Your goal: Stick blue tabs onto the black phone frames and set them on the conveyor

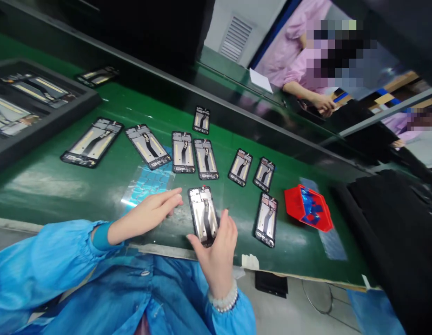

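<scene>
Just in front of me a phone frame [204,211] lies face up on the green bench, with a black ribbon cable down its middle and metallic surfaces. My right hand [219,246] is at its lower end, thumb and fingers spread to either side; contact with the edges is unclear. To the left of this frame is my left hand [153,211], its fingers stretched out and close together, apart from the frame. Beneath and beyond that hand lies a blue patterned clear sheet [146,184]. Another phone frame [266,219] rests to the right.
Several more phone frames [183,152] lie spread across the bench [132,104]. At left stands a black foam tray [86,100] holding frames. A red box [292,204] with blue pieces sits at right, beside black material [383,223]. Across the divider a co-worker's hand [323,103] shows.
</scene>
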`<state>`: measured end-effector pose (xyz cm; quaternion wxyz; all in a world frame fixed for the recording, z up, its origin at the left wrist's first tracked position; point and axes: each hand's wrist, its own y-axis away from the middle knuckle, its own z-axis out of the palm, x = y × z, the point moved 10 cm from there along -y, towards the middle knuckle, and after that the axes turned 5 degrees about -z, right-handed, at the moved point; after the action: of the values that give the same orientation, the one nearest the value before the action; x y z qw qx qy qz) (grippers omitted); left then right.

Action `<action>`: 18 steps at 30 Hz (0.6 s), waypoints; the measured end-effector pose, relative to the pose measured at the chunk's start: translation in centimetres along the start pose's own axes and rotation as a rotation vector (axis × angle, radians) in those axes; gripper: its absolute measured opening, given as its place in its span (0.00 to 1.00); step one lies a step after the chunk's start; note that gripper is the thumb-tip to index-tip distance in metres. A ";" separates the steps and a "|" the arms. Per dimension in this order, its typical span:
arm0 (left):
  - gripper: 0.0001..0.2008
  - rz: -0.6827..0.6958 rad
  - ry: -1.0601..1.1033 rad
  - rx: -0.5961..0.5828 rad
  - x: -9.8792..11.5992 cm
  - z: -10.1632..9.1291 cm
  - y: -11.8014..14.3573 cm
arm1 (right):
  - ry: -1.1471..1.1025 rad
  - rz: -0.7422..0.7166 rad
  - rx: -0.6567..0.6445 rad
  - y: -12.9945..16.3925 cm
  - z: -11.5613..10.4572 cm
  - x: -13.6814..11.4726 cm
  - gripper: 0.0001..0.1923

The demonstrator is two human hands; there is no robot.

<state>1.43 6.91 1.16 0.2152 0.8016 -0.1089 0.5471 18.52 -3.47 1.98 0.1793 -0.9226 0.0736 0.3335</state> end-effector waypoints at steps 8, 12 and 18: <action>0.21 0.002 0.131 0.025 -0.2 1.4 -1.1 | -0.101 0.010 -0.033 1.3 2.3 -1.4 0.46; 0.20 0.075 0.095 0.032 0.3 1.1 -1.0 | -0.425 0.185 0.038 -0.7 1.3 -0.5 0.16; 0.23 0.083 0.239 -0.119 0.2 2.8 -0.9 | -0.611 0.251 0.026 -4.6 2.2 -0.7 0.09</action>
<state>4.21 6.42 0.23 0.2508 0.7114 -0.1478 0.6397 17.85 1.63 2.10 0.1625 -0.7610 0.1339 0.6136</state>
